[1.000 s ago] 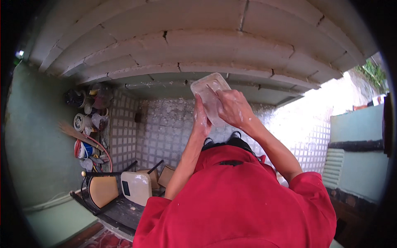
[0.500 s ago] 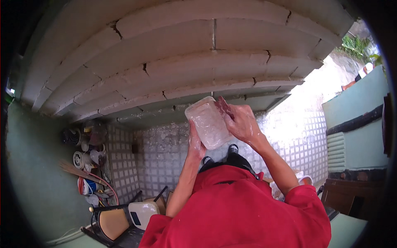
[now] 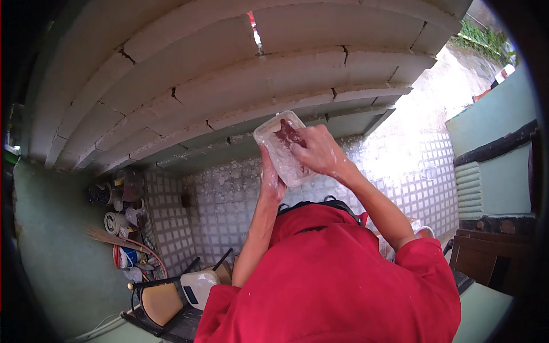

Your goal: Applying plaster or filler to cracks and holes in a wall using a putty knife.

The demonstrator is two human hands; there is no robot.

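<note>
A tiled floor (image 3: 220, 214), block wall (image 3: 240, 80), broom (image 3: 108, 236) and greenery (image 3: 483, 43) suggest a home's semi-open porch.

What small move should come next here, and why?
Probably the right hand should draw the scraper through the whitish paste: the scraper sits within the outline of the tray, paste smears its inside, and the left hand holds its side.

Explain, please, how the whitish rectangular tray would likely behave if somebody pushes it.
The tray is probably fairly stiff, as its rim looks well defined where the left hand holds it. It may be slippery, since whitish smears coat its inside. Its boxy outline suggests sliding rather than rolling.
</note>
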